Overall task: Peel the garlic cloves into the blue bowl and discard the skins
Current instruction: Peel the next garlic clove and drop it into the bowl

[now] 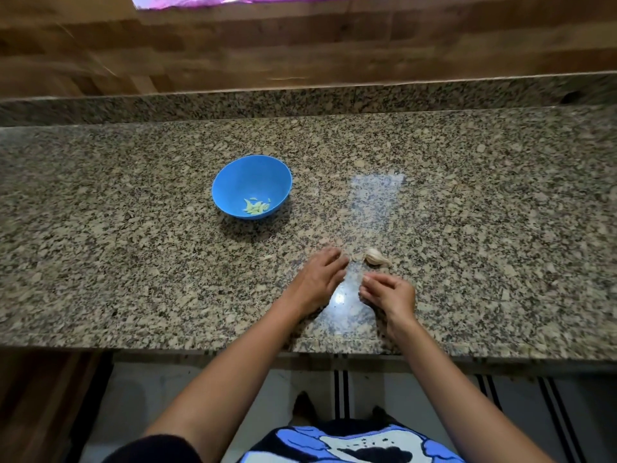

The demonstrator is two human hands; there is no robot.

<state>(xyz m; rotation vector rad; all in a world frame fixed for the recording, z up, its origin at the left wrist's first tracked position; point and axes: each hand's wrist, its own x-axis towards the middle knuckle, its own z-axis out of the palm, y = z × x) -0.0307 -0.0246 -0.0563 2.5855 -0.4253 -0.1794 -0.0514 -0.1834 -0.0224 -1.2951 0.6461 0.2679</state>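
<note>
A blue bowl (252,182) stands on the granite counter, left of centre, with several pale peeled cloves (256,207) in its bottom. A whitish unpeeled piece of garlic (375,257) lies on the counter nearer the front edge, with a few thin skin scraps (356,257) just left of it. My left hand (319,279) rests palm down, its fingertips touching the scraps. My right hand (390,294) sits just below the garlic with curled fingers; whether it pinches anything is hidden.
The speckled granite counter (133,245) runs the full width, with a raised granite lip and a wooden wall (300,45) behind. Its front edge (200,344) lies just under my forearms. Below are a tiled floor and a dark object.
</note>
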